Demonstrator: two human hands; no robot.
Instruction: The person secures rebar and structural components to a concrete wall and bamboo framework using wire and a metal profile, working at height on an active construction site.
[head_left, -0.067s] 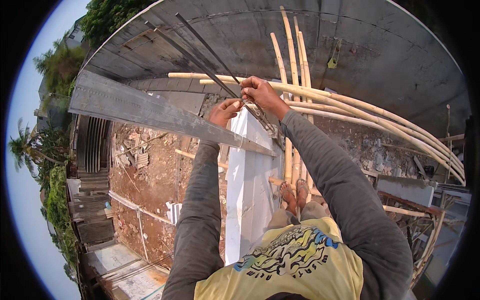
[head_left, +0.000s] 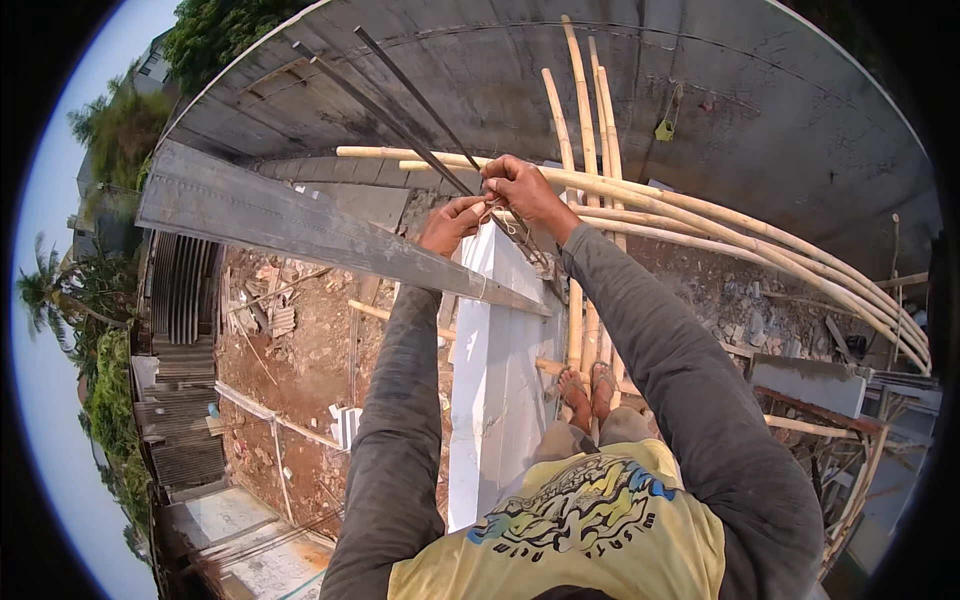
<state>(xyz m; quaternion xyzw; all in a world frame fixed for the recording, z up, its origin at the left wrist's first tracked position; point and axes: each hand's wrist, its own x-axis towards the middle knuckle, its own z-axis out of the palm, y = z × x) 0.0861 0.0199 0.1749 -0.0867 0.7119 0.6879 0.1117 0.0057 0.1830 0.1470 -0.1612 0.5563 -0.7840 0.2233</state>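
My left hand and my right hand meet at the far end of a white block wall. Both are closed in pinches on a thin pale string, which loops loosely below the right fingers. Two dark steel bars rise past the fingertips and lean to the far left. Below my right hand, more thin rods run down to the wall end. Fingers hide where the string meets the bars. A grey metal channel slants over my left wrist and ends on the wall.
Pale bamboo poles cross just beyond and right of my hands, with upright ones among them. My feet stand on bamboo. A tall grey wall curves behind. Rubble-strewn ground lies far below at left.
The string's loop beneath my right fingers stands out more plainly. Both hands keep nearly the same place at the bars.
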